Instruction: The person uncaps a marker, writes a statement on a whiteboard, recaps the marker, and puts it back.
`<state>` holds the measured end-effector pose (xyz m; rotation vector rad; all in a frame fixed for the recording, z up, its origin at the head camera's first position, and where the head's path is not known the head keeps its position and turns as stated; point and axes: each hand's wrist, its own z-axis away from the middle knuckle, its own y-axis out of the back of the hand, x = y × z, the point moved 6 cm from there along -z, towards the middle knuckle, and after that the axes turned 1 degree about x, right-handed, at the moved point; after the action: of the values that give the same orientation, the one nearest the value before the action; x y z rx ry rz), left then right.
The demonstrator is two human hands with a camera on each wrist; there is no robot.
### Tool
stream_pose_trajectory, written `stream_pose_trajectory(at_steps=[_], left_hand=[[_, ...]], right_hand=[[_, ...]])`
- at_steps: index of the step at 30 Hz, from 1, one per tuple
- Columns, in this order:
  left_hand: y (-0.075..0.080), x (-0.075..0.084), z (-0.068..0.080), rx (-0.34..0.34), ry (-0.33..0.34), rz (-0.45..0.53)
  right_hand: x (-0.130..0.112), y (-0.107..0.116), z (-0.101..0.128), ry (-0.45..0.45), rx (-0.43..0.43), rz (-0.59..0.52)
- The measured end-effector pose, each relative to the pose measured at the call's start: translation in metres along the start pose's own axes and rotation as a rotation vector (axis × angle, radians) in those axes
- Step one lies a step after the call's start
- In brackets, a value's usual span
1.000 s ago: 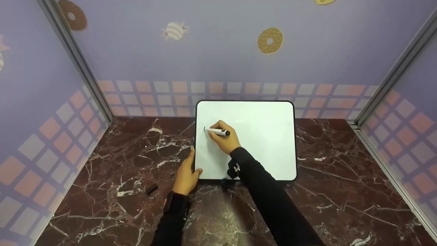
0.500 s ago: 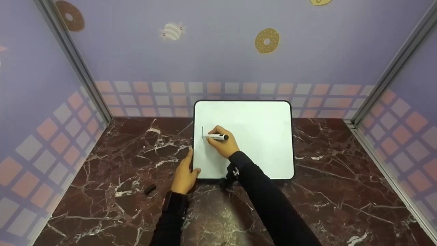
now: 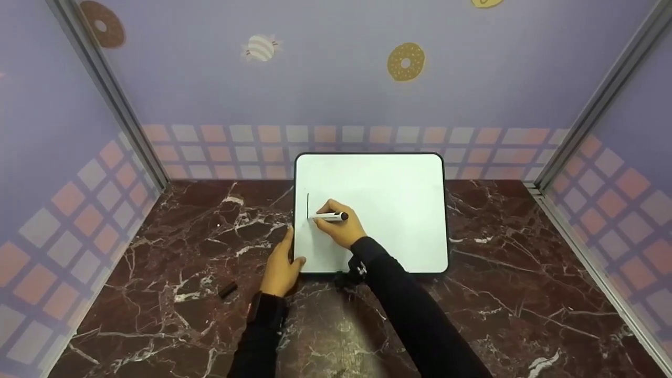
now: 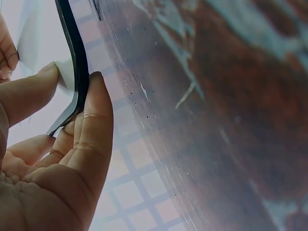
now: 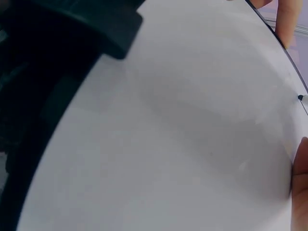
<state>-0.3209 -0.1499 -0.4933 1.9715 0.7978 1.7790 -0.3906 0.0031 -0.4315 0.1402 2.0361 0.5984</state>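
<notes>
A whiteboard (image 3: 394,210) with a thin black frame leans at the back of the table. My right hand (image 3: 345,227) pinches a black-and-white whiteboard marker (image 3: 331,216), its tip at the board's left part. A straight black vertical line (image 3: 308,203) ends at that tip. In the right wrist view the marker's dark tip (image 5: 301,97) shows at the right border. My left hand (image 3: 280,269) grips the board's lower left edge. In the left wrist view its thumb (image 4: 33,94) lies on the white face, with fingers (image 4: 96,125) behind the black frame (image 4: 81,57).
A black marker cap (image 3: 228,290) lies on the dark red marbled table (image 3: 173,325), left of my left hand. Behind the board stands a lilac wall (image 3: 336,94) with a checked band. Metal posts (image 3: 113,100) mark the corners on both sides.
My right hand has moved down with the marker, and the black line has grown from a short mark into a longer vertical stroke. The left hand keeps its grip on the board.
</notes>
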Motion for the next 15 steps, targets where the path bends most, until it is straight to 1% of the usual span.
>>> stream_pose_trajectory(at_steps=[2, 4, 11, 15], left_hand=[[0.0008, -0.0001, 0.0000, -0.006, 0.015, -0.002], [0.0014, 0.0005, 0.0004, -0.010, 0.015, -0.007], [0.0034, 0.0031, 0.0014, 0.003, -0.026, 0.018], [0.0019, 0.0030, 0.0020, 0.005, -0.020, 0.012]], right_hand=[[-0.0004, -0.0006, 0.0012, 0.001, -0.008, -0.002], [-0.0006, -0.0014, 0.0027, -0.002, -0.015, -0.003], [-0.0004, -0.0038, 0.0049, -0.007, -0.029, 0.004], [0.0037, -0.0014, 0.0053, -0.034, 0.014, -0.036]])
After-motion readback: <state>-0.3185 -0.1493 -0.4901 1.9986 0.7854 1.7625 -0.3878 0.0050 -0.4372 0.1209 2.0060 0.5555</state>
